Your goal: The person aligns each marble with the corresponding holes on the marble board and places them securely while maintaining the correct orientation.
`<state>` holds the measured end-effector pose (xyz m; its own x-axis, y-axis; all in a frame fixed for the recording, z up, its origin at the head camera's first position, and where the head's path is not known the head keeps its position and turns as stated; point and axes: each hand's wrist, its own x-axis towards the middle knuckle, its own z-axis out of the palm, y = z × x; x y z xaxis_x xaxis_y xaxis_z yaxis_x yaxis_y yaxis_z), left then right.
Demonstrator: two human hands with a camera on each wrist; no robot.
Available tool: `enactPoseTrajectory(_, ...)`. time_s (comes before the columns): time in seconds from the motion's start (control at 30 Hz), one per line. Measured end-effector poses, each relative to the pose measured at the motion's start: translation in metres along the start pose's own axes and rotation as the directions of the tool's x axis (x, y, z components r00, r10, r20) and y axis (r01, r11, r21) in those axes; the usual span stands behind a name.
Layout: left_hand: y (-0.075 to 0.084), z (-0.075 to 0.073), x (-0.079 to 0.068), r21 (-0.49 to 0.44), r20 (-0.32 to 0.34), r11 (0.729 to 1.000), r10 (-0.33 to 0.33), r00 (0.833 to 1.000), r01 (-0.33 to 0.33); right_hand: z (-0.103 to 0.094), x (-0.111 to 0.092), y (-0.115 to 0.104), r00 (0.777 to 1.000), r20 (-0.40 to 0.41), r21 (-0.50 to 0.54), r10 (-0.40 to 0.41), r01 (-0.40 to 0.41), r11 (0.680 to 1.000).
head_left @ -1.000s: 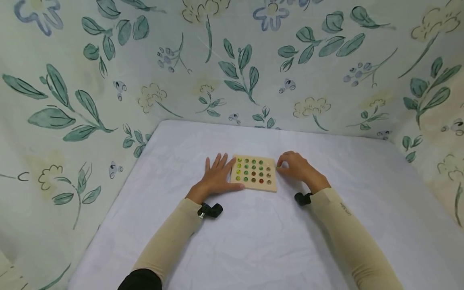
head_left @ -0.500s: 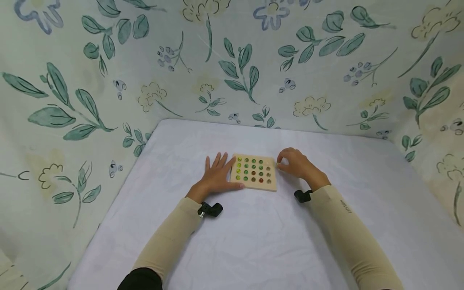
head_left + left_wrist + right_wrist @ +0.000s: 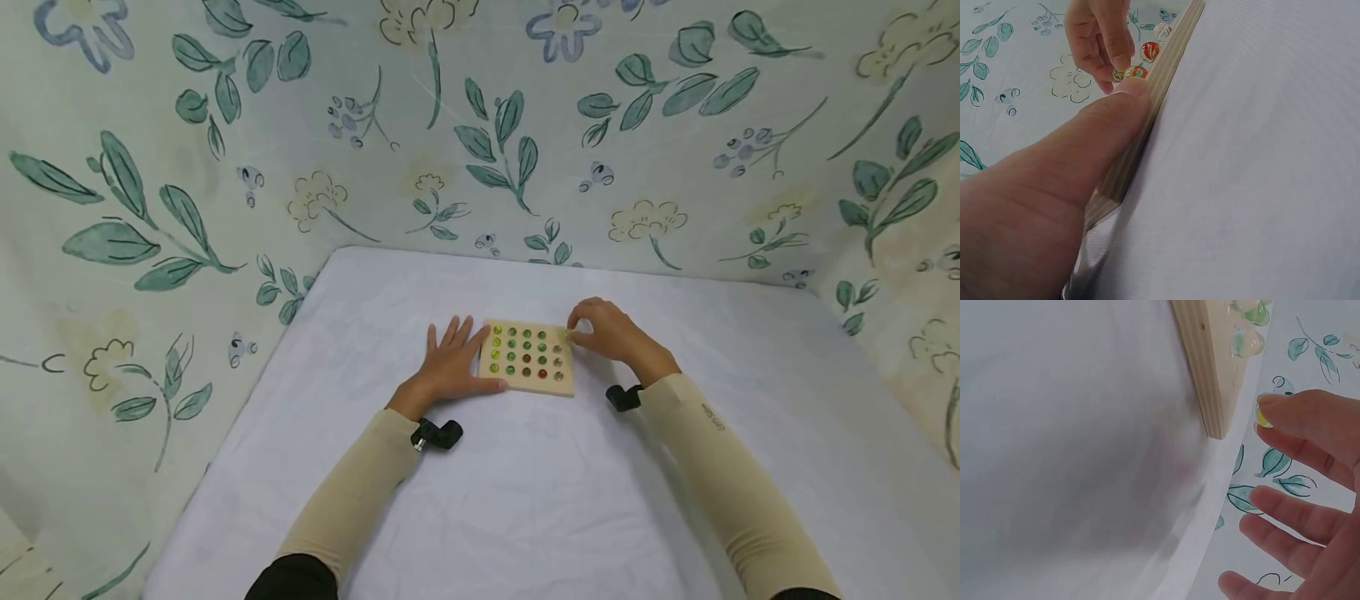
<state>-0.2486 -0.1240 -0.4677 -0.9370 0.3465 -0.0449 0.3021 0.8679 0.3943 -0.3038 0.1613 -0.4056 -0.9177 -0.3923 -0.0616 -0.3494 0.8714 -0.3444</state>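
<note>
A pale wooden board (image 3: 531, 387) lies on the white cloth, with rows of glass marbles in its holes. Yellow marbles (image 3: 495, 355) fill the left column; green ones (image 3: 511, 357) and red-brown ones (image 3: 542, 373) sit in the middle, with clear ones (image 3: 558, 362) at the right. My left hand (image 3: 448, 367) rests spread at the board's left side, its thumb (image 3: 1085, 144) along the near edge. My right hand (image 3: 611, 333) is at the far right corner. Between its thumb and index finger it pinches a marble (image 3: 1263, 417) with a yellow streak, the other fingers apart.
White cloth (image 3: 517, 483) covers the table around the board. Behind and beside the table hangs a floral fabric backdrop (image 3: 420, 167). Small black cameras are strapped at the left wrist (image 3: 438, 434) and the right wrist (image 3: 624, 397).
My right hand has moved slightly away from me and left, from beside the board's right edge to its far right corner. My left hand and the board stay in place.
</note>
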Motion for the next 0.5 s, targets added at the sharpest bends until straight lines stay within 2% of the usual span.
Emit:
enactPoseTrajectory(0.27,0.0,0.0,0.001,0.001,-0.003,1.0,0.007,1.0,-0.007,0.001,0.011,-0.004,0.999,0.017,0.008,-0.028,0.028,1.0)
enactPoseTrajectory(0.5,-0.001,0.0,0.0,-0.002,-0.01,1.0,0.011,1.0,-0.011,0.005,0.015,-0.007,0.999,0.049,0.021,-0.016,0.015,1.0)
